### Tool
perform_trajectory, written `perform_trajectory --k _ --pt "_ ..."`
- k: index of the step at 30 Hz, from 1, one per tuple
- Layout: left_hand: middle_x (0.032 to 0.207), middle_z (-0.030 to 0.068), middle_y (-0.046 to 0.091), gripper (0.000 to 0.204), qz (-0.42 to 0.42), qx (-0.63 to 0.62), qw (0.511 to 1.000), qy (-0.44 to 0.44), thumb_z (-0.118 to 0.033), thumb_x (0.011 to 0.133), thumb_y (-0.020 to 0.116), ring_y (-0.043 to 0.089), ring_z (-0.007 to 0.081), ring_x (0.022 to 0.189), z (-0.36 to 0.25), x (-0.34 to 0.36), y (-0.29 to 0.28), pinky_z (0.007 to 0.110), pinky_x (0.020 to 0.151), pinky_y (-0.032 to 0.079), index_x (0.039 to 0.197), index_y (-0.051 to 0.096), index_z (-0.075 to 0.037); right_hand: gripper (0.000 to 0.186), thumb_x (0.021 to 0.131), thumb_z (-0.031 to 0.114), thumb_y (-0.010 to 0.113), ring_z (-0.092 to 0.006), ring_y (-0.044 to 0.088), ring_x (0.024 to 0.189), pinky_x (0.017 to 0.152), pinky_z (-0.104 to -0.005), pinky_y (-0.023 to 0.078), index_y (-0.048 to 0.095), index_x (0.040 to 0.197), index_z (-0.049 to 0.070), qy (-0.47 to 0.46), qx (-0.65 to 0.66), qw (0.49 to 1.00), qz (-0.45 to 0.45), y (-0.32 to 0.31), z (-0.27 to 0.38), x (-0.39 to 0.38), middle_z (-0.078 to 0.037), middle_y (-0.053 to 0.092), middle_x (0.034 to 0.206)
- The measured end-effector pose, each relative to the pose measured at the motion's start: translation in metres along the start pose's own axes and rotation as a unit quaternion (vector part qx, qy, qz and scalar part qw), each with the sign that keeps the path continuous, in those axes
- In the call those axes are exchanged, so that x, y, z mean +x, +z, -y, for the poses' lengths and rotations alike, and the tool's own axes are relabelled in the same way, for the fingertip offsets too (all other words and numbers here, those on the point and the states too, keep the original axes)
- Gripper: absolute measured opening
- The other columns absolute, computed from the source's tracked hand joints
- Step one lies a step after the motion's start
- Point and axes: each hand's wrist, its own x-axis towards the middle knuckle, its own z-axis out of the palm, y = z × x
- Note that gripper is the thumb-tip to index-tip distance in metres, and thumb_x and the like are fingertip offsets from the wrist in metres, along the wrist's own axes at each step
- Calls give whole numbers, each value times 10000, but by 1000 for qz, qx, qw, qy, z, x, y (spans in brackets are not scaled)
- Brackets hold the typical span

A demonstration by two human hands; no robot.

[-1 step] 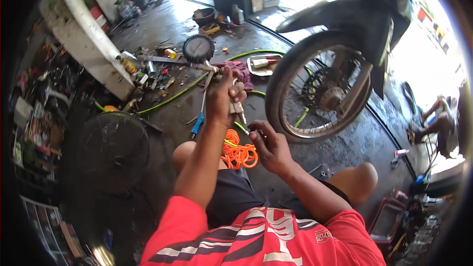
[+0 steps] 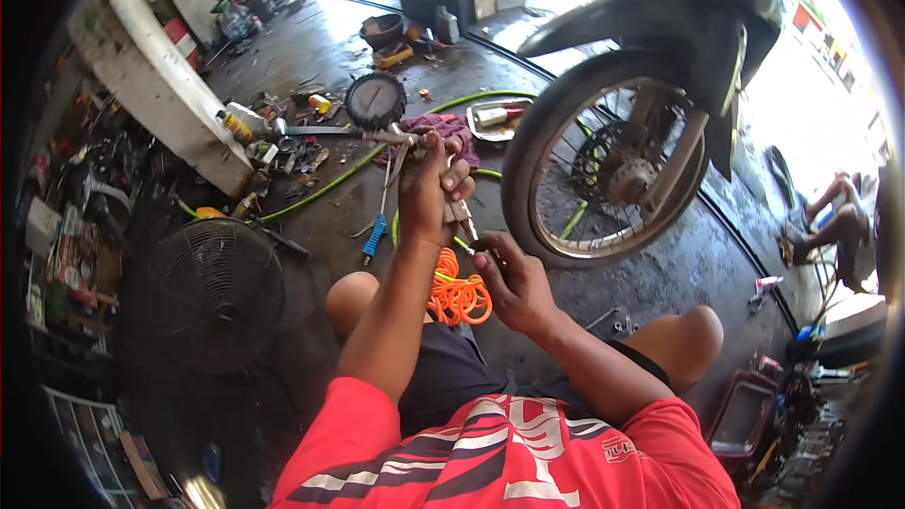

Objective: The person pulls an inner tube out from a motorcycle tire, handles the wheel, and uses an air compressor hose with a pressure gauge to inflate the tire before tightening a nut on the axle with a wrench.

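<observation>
Gripping an inflator (image 2: 457,212) with a round black gauge (image 2: 374,101): left hand (image 2: 430,184), fingers wrapped round the body, most of the handle concealed. Dial markings: too small to read. Hose fitting (image 2: 468,248): pinched between thumb and fingers of the right hand (image 2: 517,285), partly covered; whether it meets the inflator's lower end cannot be told. Motorcycle (image 2: 674,0): cut off at the upper edge. Pose: left forearm rising steeply, gauge beyond the knuckles; right forearm slanting inward, hand lower. Inflator's place: ahead of the person, left of the front wheel (image 2: 556,231). Orange coiled hose (image 2: 459,299): between the forearms.
</observation>
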Motion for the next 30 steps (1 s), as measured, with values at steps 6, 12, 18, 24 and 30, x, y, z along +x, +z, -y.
perform_trajectory --k 6,12,18,24,30 --pt "938 4 506 241 39 -30 998 27 -362 1040 510 341 24 527 64 -15 3 191 455 300 1153 541 -151 250 1046 262 482 -127 449 573 543 -314 385 545 1066 21 24 26 995 -98 -12 -31 -21 -92 518 630" --pt "934 -2 510 201 13 50 998 36 -330 1052 494 355 31 506 91 -24 6 210 438 304 1025 494 -131 276 1051 266 472 -234 529 564 565 -367 427 545 1028 1 56 -13 994 -96 -20 -49 -25 -144 580 662" --pt "951 -3 481 166 17 45 999 5 -277 1059 486 349 27 518 111 -24 -10 199 448 301 1123 544 -135 376 1052 329 464 -264 603 640 630 -398 470 582 1022 -26 174 184 968 -2 -32 -63 -10 -158 614 714" --pt "942 4 470 200 69 2 998 -10 -266 1055 497 324 32 514 98 -29 -12 196 439 297 1202 527 -134 348 1033 334 508 -263 570 683 631 -364 444 513 1119 -3 117 84 989 23 -31 -52 -5 -147 590 771" --pt "962 67 565 253 69 12 997 -15 -279 1048 512 430 62 493 104 -24 -19 205 430 353 1227 509 -100 270 1053 330 499 -58 409 526 440 -218 308 503 1187 95 68 168 983 -8 -12 -74 -8 25 467 683"
